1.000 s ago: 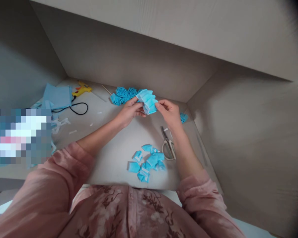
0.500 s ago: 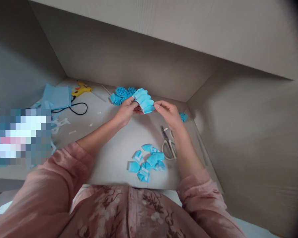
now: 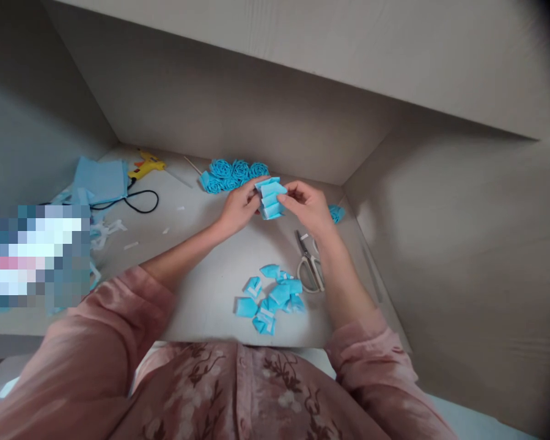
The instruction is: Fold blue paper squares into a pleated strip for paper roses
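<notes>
Head view: a pleated blue piece (image 3: 269, 197) is held above the far middle of the table (image 3: 211, 269), between the two hands. It is pinched at its left edge by the fingertips of the left hand (image 3: 239, 206) and at its right edge by the thumb and fingers of the right hand (image 3: 308, 208); the fingers of both hands are curled in close around it.

Just behind the hands, near the far edge, a cluster of blue rolled rosettes (image 3: 231, 173) is seen. A pair of scissors (image 3: 308, 264) lies near the right edge, beside the right forearm. A heap of small blue folded pieces (image 3: 269, 297) rests near the front edge. At the far left corner a yellow glue gun (image 3: 146, 165) with a black cord (image 3: 140, 201) lies beside a stack of blue sheets (image 3: 98, 180).
</notes>
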### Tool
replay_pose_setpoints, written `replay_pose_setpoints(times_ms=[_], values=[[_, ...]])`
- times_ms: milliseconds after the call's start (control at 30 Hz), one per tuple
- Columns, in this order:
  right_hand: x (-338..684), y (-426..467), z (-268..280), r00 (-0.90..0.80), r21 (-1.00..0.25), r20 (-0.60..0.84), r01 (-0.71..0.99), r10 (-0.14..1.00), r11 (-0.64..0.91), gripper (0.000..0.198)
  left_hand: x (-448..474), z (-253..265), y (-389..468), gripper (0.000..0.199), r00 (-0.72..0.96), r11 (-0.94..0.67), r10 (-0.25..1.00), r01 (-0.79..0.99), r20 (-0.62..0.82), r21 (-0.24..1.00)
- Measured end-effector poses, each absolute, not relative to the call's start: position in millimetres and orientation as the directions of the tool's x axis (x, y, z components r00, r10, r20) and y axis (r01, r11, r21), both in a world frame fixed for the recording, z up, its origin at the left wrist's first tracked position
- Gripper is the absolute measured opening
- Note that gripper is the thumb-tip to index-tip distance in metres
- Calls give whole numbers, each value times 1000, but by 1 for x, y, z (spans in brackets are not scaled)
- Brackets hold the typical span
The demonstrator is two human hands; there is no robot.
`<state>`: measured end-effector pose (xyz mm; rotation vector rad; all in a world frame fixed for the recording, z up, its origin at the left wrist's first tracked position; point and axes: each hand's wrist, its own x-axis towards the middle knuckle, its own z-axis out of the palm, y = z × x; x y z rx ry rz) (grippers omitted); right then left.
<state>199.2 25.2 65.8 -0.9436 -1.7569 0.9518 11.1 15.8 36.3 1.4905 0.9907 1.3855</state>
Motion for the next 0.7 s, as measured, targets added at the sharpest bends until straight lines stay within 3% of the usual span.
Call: replay_pose_setpoints(times_ms=[233,700], values=[[212,22,77,-483,-882,348,122,804,455,29,6,38,20,25,68,-172,980,-183,187,968],[207,29,67,-341,-900,352,131,871,415,31,11,41,14,14,178,-189,963,-95,204,977]])
